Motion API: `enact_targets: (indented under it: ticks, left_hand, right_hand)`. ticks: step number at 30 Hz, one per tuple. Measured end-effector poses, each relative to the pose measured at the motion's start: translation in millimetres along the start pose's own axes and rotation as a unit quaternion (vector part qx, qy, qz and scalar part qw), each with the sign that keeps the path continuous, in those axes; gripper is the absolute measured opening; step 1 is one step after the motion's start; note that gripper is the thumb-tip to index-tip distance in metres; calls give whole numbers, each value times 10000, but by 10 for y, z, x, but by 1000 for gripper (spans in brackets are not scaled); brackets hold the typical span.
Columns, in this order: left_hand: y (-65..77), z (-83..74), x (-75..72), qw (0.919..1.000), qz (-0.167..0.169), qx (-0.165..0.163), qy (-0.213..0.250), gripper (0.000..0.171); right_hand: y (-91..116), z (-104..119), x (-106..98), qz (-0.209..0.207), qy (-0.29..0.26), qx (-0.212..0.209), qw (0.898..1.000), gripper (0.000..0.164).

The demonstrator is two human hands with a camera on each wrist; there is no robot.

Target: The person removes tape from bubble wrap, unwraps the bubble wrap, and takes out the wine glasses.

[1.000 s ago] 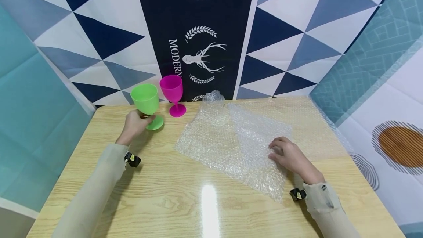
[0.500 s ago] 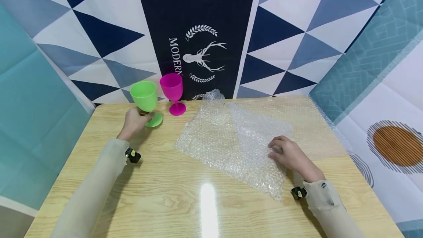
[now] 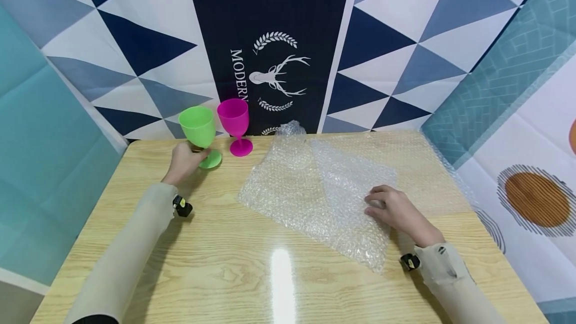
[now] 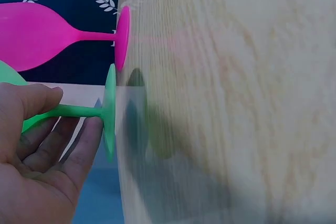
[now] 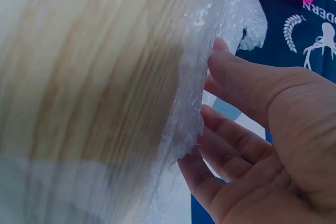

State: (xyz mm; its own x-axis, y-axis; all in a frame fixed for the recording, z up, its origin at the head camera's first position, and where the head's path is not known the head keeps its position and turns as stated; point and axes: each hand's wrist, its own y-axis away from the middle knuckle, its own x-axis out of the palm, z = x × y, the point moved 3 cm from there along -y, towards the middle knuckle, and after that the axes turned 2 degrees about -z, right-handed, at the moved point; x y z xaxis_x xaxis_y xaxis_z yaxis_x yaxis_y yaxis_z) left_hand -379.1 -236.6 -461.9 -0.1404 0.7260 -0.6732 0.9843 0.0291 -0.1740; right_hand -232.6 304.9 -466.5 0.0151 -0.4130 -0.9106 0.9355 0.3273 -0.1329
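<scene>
My left hand (image 3: 182,162) grips a bright green plastic goblet (image 3: 199,126) by its stem, near the back left of the table. In the left wrist view, thumb and fingers curl round the stem (image 4: 79,110), above the round foot. Whether the foot touches the table I cannot tell. A magenta goblet (image 3: 234,118) stands upright just right of it. On the right, my right hand (image 3: 396,211) rests at the crumpled edge of the bubble wrap (image 3: 288,194). Its fingers are loosely bent, thumb apart, touching the wrap's edge in the right wrist view.
The bubble wrap spreads over the wooden table (image 3: 216,264) towards the back right, with a layer folded over it and a bunched end against the wall. A patterned cloth backdrop (image 3: 279,14) rises directly behind the table, with panels at both sides.
My left hand and the green goblet have moved slightly back, away from me. The right hand, bubble wrap and magenta goblet have stayed in place. The head view has shifted a little.
</scene>
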Motion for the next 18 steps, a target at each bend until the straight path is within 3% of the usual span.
enact_targets:
  ticks: [5,12,18]
  left_hand:
    - [-72,-55,26,9998,122,-23,153,36]
    - [-127,-67,67,9999,77,134,-17,31]
    - [-111,-5,65,9998,171,-59,128,37]
  right_hand:
    - [-19,7,-10,25,64,-104,9999,24]
    - [-49,31,-9,270,374,-140,9988,26]
    - [-51,48,5,353,531,-353,9973,32]
